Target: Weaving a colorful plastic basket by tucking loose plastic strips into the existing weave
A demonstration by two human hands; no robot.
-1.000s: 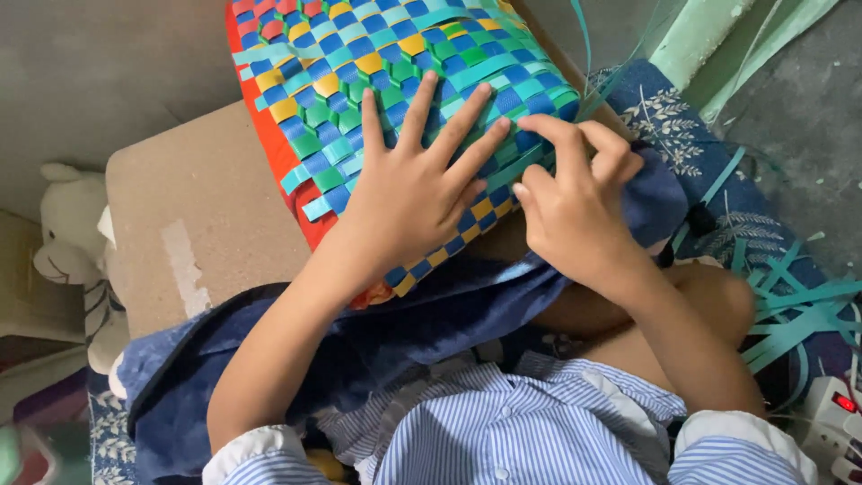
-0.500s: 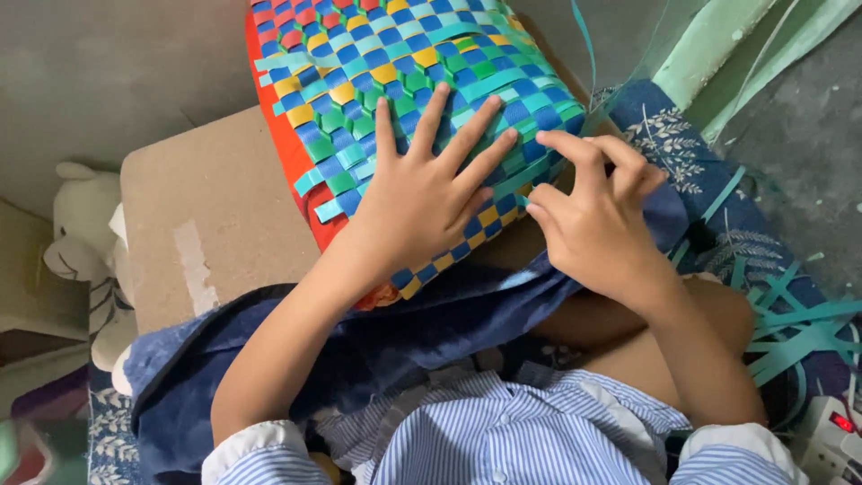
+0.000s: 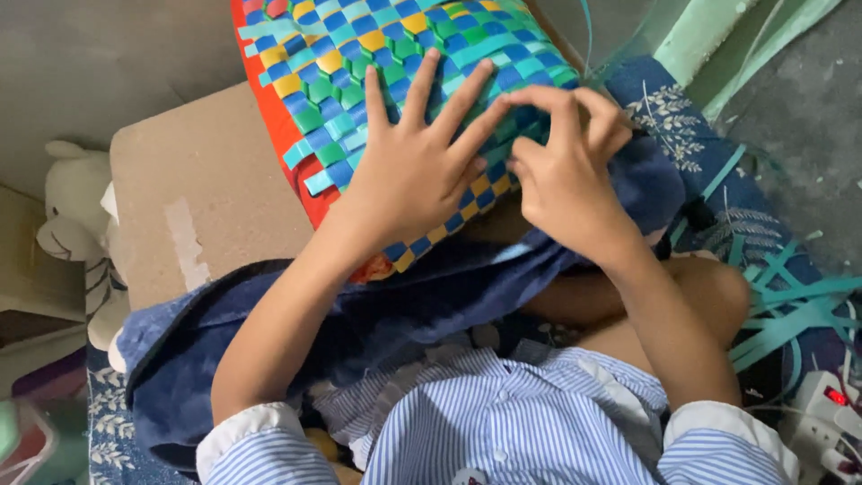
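the right hand [image 3: 570,175] has slid along the woven mat [image 3: 404,81] toward the spread left hand [image 3: 417,166], its pinching fingertips [image 3: 530,97] now just beside the left hand's fingers, no longer apart.

flat brown cardboard box [image 3: 211,193], pale tape strip [image 3: 184,242], left of lap

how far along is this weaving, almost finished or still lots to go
Mostly woven, it seems: the woven panel shows a tight check of blue, green and yellow strips over a red edge. In hand: the left hand presses flat on it while the right hand pinches strips at the near right edge. Left: that edge looks unfinished, and loose teal strips lie unused on the floor.
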